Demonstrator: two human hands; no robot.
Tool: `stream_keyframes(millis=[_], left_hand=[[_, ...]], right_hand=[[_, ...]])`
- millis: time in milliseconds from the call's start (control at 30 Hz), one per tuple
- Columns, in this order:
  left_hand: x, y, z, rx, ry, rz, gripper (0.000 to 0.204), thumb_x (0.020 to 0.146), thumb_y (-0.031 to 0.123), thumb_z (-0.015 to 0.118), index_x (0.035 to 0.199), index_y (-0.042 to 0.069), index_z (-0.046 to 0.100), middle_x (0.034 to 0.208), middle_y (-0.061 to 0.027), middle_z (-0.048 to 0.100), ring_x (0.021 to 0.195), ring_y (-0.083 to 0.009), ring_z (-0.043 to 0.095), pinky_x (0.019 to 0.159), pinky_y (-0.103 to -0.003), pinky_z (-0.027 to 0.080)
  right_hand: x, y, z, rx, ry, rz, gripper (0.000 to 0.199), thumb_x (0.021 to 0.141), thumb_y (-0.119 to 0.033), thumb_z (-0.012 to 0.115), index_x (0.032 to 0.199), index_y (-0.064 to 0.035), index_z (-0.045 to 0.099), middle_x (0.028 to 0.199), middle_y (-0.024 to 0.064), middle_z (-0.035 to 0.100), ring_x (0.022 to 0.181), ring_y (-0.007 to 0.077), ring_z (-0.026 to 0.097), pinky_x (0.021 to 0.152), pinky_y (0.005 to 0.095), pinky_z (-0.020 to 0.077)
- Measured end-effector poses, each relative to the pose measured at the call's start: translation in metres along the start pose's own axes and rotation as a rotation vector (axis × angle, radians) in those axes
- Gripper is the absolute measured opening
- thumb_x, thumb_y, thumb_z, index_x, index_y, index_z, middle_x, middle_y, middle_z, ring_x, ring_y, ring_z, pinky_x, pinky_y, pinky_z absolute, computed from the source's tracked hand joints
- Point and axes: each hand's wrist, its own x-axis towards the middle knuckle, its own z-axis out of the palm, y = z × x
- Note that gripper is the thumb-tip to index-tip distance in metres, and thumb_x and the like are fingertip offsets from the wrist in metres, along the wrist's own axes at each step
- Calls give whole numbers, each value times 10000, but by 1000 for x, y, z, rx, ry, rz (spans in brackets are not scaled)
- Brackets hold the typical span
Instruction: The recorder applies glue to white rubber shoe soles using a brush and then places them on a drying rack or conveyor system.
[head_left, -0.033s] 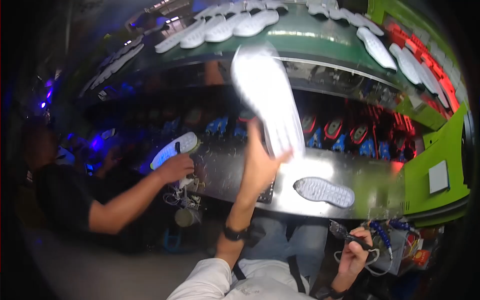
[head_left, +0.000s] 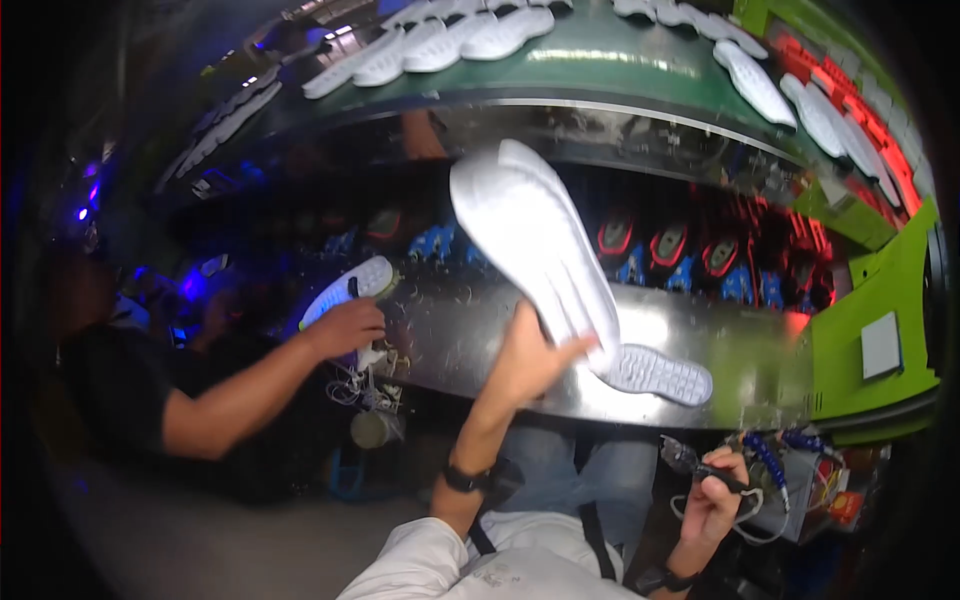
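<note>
Our left grip [head_left: 530, 358] pinches the white sole [head_left: 535, 230] by one end, at one o'clock over the bench [head_left: 745, 340], so we could let it tip and drop, while our right grip [head_left: 718, 497] holds a dark tool [head_left: 680, 457] at four.

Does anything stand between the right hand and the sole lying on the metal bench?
Nothing visible blocks the right hand from the lying sole; only its own dark tool and the metal bench's near edge lie between. The white sole in the left hand covers the lying sole's left end.
</note>
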Motion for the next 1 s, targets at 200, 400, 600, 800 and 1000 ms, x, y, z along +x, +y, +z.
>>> stream_keyframes(millis=[200,400,600,800,1000], left_hand=[[-147,-57,20,-1077,-459,-766,661,995,82,565,1552,18,215,1408,-270,512,1327,-409,521,1053,-527,489],[-196,-68,16,-855,-392,-812,917,993,725,184,1558,10,281,1459,-273,467,1267,-367,575,1048,-530,494],[-210,-66,21,-999,-418,-705,797,1045,613,234,1542,-8,283,1404,-248,522,1225,-339,599,1009,-495,509],[-193,-51,33,-1025,-161,-621,595,1045,408,259,1431,-7,442,1346,-187,592,1204,-283,619,1056,-404,480],[-160,-42,64,-1085,-124,-596,660,1017,422,241,1436,-54,421,1293,-290,585,1122,-413,625,995,-486,514]], right_hand=[[9,29,-2,-185,-15,93,271,674,18,760,914,17,633,923,103,601,830,161,589,732,247,473],[23,32,36,-609,-335,-359,312,693,88,801,986,37,707,991,161,704,882,218,680,765,298,545],[46,41,87,-720,-359,-385,249,766,34,779,1011,21,731,936,136,731,804,202,717,687,280,558],[15,52,66,-550,-745,-303,294,735,29,813,1020,-1,745,928,131,744,796,226,721,703,320,569],[-27,45,52,-619,-536,-362,247,729,20,825,966,-5,757,923,135,732,858,274,737,792,331,579]])
